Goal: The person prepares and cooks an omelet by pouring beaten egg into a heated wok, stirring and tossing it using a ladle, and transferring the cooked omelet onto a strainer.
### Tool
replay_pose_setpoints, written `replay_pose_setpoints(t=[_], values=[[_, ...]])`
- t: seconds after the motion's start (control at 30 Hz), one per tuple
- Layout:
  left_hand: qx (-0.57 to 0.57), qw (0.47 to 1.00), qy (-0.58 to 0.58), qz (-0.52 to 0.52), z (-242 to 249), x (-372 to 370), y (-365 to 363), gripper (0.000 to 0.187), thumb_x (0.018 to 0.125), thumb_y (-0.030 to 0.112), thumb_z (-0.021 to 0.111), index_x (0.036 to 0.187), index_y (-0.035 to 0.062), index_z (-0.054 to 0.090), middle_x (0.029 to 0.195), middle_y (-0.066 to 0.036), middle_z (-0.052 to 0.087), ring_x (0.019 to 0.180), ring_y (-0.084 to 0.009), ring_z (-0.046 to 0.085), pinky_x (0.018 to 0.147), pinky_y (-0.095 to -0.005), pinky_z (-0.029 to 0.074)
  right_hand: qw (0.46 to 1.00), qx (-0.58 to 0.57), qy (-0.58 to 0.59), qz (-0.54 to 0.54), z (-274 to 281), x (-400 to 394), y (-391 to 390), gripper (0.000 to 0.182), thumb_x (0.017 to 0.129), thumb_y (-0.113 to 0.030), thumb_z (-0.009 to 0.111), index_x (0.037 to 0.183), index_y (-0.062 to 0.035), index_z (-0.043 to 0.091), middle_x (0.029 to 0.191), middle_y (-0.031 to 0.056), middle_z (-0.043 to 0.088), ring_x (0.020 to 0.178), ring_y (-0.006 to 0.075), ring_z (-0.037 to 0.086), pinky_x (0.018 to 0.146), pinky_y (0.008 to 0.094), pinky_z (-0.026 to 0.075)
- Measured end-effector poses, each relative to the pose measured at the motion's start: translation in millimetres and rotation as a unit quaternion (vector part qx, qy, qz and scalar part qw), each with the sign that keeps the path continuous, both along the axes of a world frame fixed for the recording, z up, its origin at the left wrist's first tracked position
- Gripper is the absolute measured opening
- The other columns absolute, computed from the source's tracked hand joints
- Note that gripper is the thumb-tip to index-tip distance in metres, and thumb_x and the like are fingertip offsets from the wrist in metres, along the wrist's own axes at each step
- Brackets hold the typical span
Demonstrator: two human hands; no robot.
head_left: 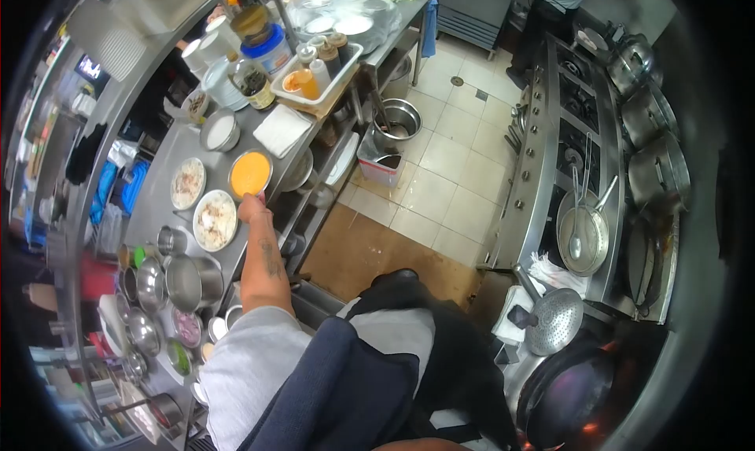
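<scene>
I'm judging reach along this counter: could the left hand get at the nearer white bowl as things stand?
Probably yes: the left hand is close beside the nearer white bowl, with nothing visible between, though it may first have to leave the orange-filled bowl it touches.

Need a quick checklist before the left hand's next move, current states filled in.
1. Left hand at the orange-filled bowl: ok, it is at the near rim.
2. Grip secure: cannot tell, the fingers are too small to make out.
3. Orange-filled bowl roughly level: ok, no spill visible around it.
4. Space beside the hand: not ok, a filled white bowl sits close by.
5. Heat off at the wok: not ok, an orange glow shows at its edge.
6. Right hand free: cannot tell, it is out of view.
</scene>
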State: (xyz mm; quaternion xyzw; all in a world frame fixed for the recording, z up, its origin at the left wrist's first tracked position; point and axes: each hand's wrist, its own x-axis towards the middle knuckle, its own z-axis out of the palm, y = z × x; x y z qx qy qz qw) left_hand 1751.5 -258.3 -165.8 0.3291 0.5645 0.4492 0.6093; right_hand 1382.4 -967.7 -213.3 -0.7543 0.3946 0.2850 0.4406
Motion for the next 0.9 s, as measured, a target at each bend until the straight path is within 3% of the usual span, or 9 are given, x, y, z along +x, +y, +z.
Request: replay_pose_setpoints(t=[0.07,0.17,0.37,0.43,0.5,0.57,0.77,0.83,0.9], values=[[-0.019,0.999,-0.043,0.019,-12,5,9,0.027,0.084,0.006,0.056,0.1,-0.0164,0.061,0.091,-0.02,0.067,0.066,-0.0266,0.069,0.051,-0.0311,0.059,0.999,0.002,0.0,-0.035,0,4,6,0.022,0.095,-0.027,0.061,0.096,-0.0061,0.066,0.082,0.0107,0.066,0.069,0.0203,0.062,0.063,0.0347,0.051],[0.259,0.917,-0.159,-0.26,-50,13,41,0.044,0.101,0.03,0.057,0.136,0.0033,0.057,0.123,-0.01,0.068,0.112,-0.0246,0.066,0.095,-0.0404,0.054,0.994,0.001,-0.01,-0.108,3,-28,15,0.023,0.095,-0.029,0.06,0.093,-0.0062,0.065,0.079,0.0099,0.065,0.066,0.0196,0.061,0.059,0.0345,0.051],[0.22,0.878,0.306,-0.294,-18,30,-65,0.047,0.097,0.041,0.062,0.106,-0.005,0.064,0.102,-0.017,0.07,0.09,-0.0293,0.067,0.077,-0.0413,0.056,0.946,-0.029,-0.01,-0.323,-23,-129,62,0.027,0.096,-0.031,0.06,0.087,-0.0064,0.063,0.074,0.0083,0.063,0.059,0.0183,0.058,0.053,0.0341,0.05],[0.217,0.855,0.359,-0.304,-2,47,-126,0.052,0.096,0.044,0.064,0.097,-0.0078,0.066,0.096,-0.02,0.071,0.083,-0.0309,0.068,0.071,-0.0416,0.057,0.864,-0.01,-0.038,-0.503,-36,-148,76,0.028,0.096,-0.032,0.059,0.085,-0.0064,0.063,0.072,0.0078,0.062,0.056,0.0179,0.057,0.051,0.0339,0.05],[0.328,0.819,0.279,-0.379,-12,99,-153,0.051,0.096,0.043,0.065,0.092,-0.0073,0.067,0.091,-0.02,0.071,0.078,-0.0302,0.066,0.068,-0.0415,0.056,0.626,0.043,-0.155,-0.763,-71,-156,71,0.031,0.094,-0.034,0.063,0.083,-0.0044,0.061,0.069,0.0071,0.061,0.049,0.0175,0.054,0.042,0.037,0.045],[0.454,0.763,0.145,-0.437,-23,166,-197,0.04,0.097,0.037,0.065,0.094,-0.0032,0.068,0.089,-0.017,0.07,0.075,-0.0266,0.063,0.068,-0.0401,0.054,0.59,-0.046,-0.086,-0.801,6,-115,64,0.025,0.093,-0.027,0.069,0.085,-0.0078,0.055,0.064,0.0042,0.052,0.045,0.0171,0.051,0.042,0.0345,0.044],[0.452,0.403,-0.162,-0.779,104,207,-455,0.021,0.102,0.019,0.058,0.093,0.0002,0.062,0.082,-0.004,0.058,0.074,-0.0129,0.053,0.063,-0.03,0.044,0.588,-0.303,-0.184,-0.727,-74,-140,92,0.02,0.093,-0.02,0.07,0.09,-0.0092,0.053,0.056,0.0024,0.048,0.039,0.0151,0.046,0.035,0.0323,0.037],[0.439,0.264,-0.251,-0.821,147,140,-553,0.02,0.101,0.015,0.053,0.098,-0.0018,0.063,0.093,-0.006,0.06,0.083,-0.0129,0.055,0.066,-0.0281,0.046,0.496,-0.193,-0.297,-0.793,-28,-104,116,0.021,0.095,-0.021,0.07,0.089,-0.0096,0.053,0.052,0.001,0.045,0.038,0.0142,0.044,0.034,0.0332,0.036],[0.416,0.066,-0.425,-0.801,154,67,-631,0.019,0.092,0.007,0.055,0.103,-0.003,0.068,0.111,-0.014,0.066,0.105,-0.0265,0.06,0.096,-0.039,0.047,0.486,-0.224,-0.318,-0.782,-35,-87,131,0.02,0.096,-0.021,0.069,0.09,-0.0089,0.054,0.058,0.0012,0.049,0.043,0.0122,0.048,0.038,0.0315,0.038]])
